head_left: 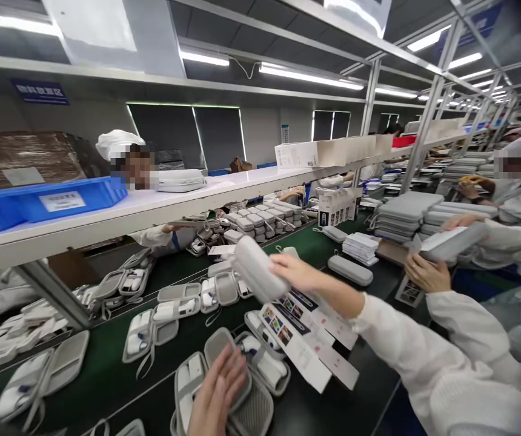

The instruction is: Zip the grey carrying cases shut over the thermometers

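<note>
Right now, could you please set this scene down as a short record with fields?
Left hand: open, over an open case; contact unclear
Right hand: gripping a closed grey case
Below right hand in view: printed white cartons
Green belt: open, filled cases
Co-worker's hands: holding a grey case
White shelf: blue bin at left

Open cases [140, 332] lie along the belt [103, 357], around the left hand [219, 387]; right of it, flat cartons [299, 357] lie below the right hand [297, 271]. Farther right, a pile of papers [360, 247] sits left of stacked cases [399, 221]. On the shelf [242, 180] behind, bins [60, 203] stand left, boxes [297, 155] right.
</note>
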### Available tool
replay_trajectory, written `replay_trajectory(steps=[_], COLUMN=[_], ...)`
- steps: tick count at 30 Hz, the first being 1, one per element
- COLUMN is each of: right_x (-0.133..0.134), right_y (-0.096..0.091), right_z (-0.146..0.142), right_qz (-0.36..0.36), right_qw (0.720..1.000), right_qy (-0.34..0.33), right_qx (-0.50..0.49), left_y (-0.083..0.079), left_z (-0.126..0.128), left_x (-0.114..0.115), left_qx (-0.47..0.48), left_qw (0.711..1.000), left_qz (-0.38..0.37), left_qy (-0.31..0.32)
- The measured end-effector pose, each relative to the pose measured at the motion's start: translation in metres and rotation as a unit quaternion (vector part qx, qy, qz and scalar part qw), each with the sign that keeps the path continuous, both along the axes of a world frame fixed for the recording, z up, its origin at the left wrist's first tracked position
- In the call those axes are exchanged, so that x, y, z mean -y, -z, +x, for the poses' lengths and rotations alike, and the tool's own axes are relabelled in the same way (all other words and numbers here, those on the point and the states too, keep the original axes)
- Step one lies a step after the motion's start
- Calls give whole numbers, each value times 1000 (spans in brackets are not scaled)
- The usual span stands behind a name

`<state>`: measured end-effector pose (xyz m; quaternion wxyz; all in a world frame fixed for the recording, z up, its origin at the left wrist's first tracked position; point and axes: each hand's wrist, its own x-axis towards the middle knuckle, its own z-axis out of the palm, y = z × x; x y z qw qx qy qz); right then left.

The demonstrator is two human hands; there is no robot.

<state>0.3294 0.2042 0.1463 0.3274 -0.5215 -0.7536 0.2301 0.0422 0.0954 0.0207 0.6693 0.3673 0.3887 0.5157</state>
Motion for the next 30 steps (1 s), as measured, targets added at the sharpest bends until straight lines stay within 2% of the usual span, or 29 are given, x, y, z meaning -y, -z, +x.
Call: replay_trajectory(steps=[1, 3, 4, 5, 6, 8, 9, 10, 11, 13, 15, 17, 18, 20, 23, 25, 28, 30], right_x=[29, 82, 104, 123, 138, 157, 163, 167, 172, 182, 193, 201, 204, 206, 205, 204, 203, 203], right_y=[5, 19, 28, 38, 49, 73, 86, 98, 109, 128, 142, 151, 154, 159, 162, 163, 166, 169], right_z=[-23, -65, -82, -95, -105, -117, -120, -122, -125, -134, -149, -166, -174, -188, -200, -203, -207, -208], right_qz=[18, 56, 74, 93, 120, 175, 186, 172, 125, -39, -192, -253, -257, -248, -227, -224, -234, -211], right_qw=[996, 977, 974, 977, 983, 979, 966, 955, 951, 941, 891, 841, 827, 815, 821, 828, 835, 857], right_qy=[-68, -185, -200, -180, -125, 41, 111, 148, 139, 14, -126, -192, -201, -205, -206, -199, -178, -157], right_qx=[-55, -85, -78, -70, -63, -98, -139, -192, -247, -336, -392, -437, -458, -481, -481, -474, -464, -444], left_y=[-1, 3, 8, 15, 22, 34, 38, 39, 38, 33, 29, 27, 27, 28, 24, 17, 10, 11], left_z=[7, 14, 13, 10, 6, -6, -12, -17, -21, -27, -29, -30, -30, -31, -32, -30, -27, -25], left_x=[3, 11, 18, 25, 33, 48, 55, 60, 64, 68, 70, 72, 74, 77, 78, 75, 68, 64], left_qx=[37, 110, 143, 174, 201, 237, 246, 253, 259, 273, 284, 287, 285, 274, 247, 242, 247, 249], left_qw=[999, 993, 988, 982, 976, 965, 960, 955, 950, 937, 933, 938, 943, 951, 961, 958, 937, 925], left_qz=[1, 9, 6, -2, -13, -35, -41, -44, -46, -49, -49, -46, -47, -62, -88, -79, -66, -63], left_qy=[-16, -45, -57, -68, -80, -108, -126, -147, -170, -212, -216, -188, -168, -126, -89, -132, -239, -281])
